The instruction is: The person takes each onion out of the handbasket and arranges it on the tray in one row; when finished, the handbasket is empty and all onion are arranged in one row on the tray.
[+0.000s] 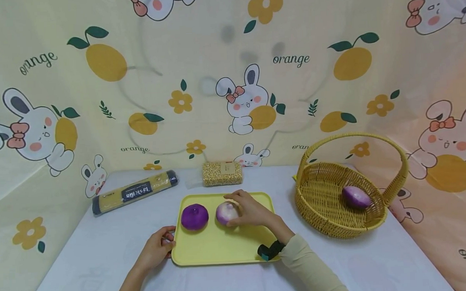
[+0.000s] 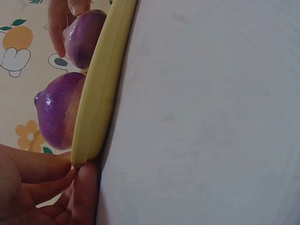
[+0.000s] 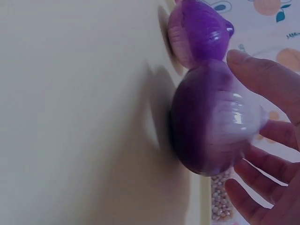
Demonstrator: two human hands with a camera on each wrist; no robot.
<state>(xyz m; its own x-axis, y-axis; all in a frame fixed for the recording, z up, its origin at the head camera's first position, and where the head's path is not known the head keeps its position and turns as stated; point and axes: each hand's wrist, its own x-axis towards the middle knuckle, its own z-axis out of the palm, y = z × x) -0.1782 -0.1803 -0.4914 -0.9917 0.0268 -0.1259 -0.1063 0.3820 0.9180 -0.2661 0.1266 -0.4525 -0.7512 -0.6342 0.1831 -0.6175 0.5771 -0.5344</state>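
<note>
Onions first: I see two on the yellow tray (image 1: 221,248), a dark purple one (image 1: 195,216) to the left and a paler one (image 1: 226,213) just beside it on the right. My right hand (image 1: 250,211) is cupped over the pale onion, thumb on the near side and fingers round the far side. On the right wrist view the fingers (image 3: 262,178) are spread and only loosely curved about it, the thumb tip touching its skin; the onion sits on the tray surface, not lifted. So the grasp is wide and light, closing round it rather than squeezing.

My left hand (image 1: 156,247) is at the tray's near left corner. The left wrist view shows the thumb and fingers (image 2: 84,187) pinching the rim there, tray edge between them.

Off to the right stands a wicker basket (image 1: 323,189) with a tall handle, well apart from the tray, and a third onion (image 1: 356,196) lies inside it. Behind the tray, near the back wall, I make out a clear pack of grain (image 1: 222,173) and a dark roll (image 1: 135,192) lying at an angle to its left. Everything rests on a white table (image 1: 105,240).
</note>
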